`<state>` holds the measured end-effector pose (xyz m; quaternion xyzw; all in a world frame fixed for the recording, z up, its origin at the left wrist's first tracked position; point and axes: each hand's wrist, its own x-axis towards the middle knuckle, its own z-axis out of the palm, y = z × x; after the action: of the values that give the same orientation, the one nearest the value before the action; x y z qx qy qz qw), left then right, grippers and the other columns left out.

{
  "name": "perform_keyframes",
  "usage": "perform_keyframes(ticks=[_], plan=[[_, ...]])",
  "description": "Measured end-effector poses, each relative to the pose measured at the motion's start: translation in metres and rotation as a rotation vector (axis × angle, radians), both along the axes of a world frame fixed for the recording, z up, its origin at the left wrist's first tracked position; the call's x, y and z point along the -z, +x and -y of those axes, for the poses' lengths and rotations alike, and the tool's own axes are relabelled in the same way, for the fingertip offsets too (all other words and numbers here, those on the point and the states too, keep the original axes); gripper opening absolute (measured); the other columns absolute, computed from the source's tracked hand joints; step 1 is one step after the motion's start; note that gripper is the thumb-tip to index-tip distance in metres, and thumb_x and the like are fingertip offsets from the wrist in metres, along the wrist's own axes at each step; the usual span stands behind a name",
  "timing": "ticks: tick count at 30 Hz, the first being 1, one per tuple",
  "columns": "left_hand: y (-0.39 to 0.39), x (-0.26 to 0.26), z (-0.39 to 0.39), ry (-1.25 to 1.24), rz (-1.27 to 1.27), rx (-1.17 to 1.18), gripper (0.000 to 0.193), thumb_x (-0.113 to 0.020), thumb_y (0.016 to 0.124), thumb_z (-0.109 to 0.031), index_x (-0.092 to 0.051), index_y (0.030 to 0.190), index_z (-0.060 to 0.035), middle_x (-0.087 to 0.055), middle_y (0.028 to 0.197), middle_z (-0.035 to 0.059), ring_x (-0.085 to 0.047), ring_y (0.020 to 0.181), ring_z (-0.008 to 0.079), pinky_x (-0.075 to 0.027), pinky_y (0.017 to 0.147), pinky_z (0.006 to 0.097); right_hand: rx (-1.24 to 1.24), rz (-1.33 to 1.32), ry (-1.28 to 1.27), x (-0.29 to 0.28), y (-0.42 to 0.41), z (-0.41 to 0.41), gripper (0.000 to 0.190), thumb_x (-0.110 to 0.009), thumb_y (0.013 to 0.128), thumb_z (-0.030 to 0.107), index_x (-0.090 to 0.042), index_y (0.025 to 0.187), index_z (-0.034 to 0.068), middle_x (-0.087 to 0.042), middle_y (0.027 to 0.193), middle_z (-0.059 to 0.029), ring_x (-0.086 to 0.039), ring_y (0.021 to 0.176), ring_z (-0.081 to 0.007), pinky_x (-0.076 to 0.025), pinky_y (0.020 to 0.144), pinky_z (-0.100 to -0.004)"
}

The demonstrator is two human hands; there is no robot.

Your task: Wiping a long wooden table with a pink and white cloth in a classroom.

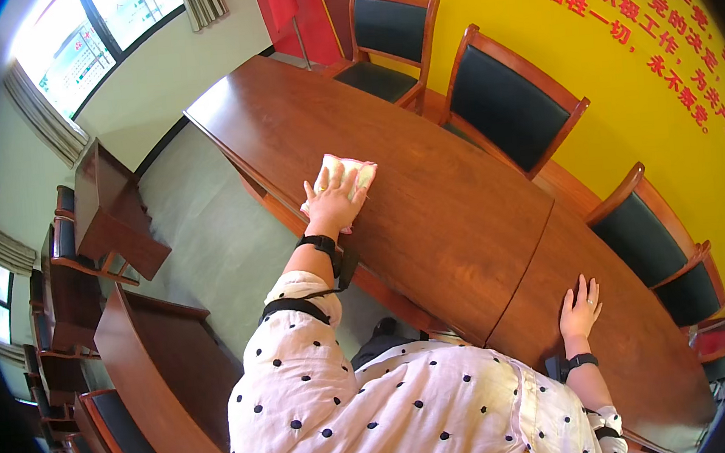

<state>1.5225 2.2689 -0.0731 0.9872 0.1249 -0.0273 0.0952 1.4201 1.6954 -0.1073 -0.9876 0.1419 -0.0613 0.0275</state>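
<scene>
My left hand [333,204] presses palm down on a folded white cloth [358,168] with a pink edge. Its fingers are spread over the cloth, which lies near the side edge of a long polished wooden table [436,189]. A black band circles the left wrist. Farther right, my right hand [581,313] rests flat on the bare tabletop beyond a seam between two table sections. A ring shows on one of its fingers, and nothing is held in it.
Wooden chairs with dark padded seats [509,103] line the table's far side, before a yellow wall [524,9] bearing red writing. Behind me on the left, more wooden desks [148,345] and chairs [126,427] stand in rows on the grey floor [201,201]. A red flag [281,3] hangs near the corner.
</scene>
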Motion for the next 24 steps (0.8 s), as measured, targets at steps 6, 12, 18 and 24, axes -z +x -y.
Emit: perform_keyframes(ticks=[6,12,18,24], plan=[[0.016,0.003,0.005,0.038,0.028,-0.104,0.064,-0.032,0.103,-0.059,-0.033,0.160,-0.0280,-0.021,0.170,0.0035,-0.015,0.158,0.0293,-0.006,0.121,0.0698,0.002,-0.004,-0.018,-0.001,0.003,0.000,0.051,-0.049,0.104,0.034,-0.043,0.154,0.020,-0.031,0.165,-0.0140,-0.024,0.154,-0.0320,-0.018,0.123,-0.0599],[0.011,0.001,0.020,0.028,-0.035,-0.111,0.074,-0.032,0.101,-0.065,-0.027,0.163,-0.0249,-0.013,0.172,0.0039,-0.006,0.159,0.0331,-0.004,0.122,0.0663,0.010,-0.027,-0.036,-0.001,0.003,-0.002,0.052,-0.048,0.105,0.034,-0.042,0.154,0.020,-0.030,0.165,-0.0146,-0.023,0.155,-0.0315,-0.017,0.123,-0.0600],[-0.013,0.004,0.076,0.076,-0.067,0.136,0.083,-0.032,0.098,-0.072,-0.023,0.164,-0.0225,-0.011,0.172,0.0060,-0.006,0.158,0.0353,-0.005,0.121,0.0685,0.027,-0.052,-0.025,-0.003,0.003,-0.005,0.053,-0.047,0.105,0.035,-0.041,0.155,0.019,-0.029,0.165,-0.0144,-0.022,0.155,-0.0305,-0.017,0.123,-0.0599],[-0.054,0.011,0.141,-0.005,0.052,0.557,0.079,-0.043,0.095,-0.070,-0.033,0.160,-0.0259,-0.024,0.169,0.0077,-0.016,0.156,0.0375,-0.006,0.120,0.0708,0.018,-0.065,-0.039,-0.003,0.005,-0.005,0.053,-0.046,0.106,0.037,-0.040,0.155,0.019,-0.030,0.165,-0.0146,-0.022,0.155,-0.0307,-0.017,0.123,-0.0609]])
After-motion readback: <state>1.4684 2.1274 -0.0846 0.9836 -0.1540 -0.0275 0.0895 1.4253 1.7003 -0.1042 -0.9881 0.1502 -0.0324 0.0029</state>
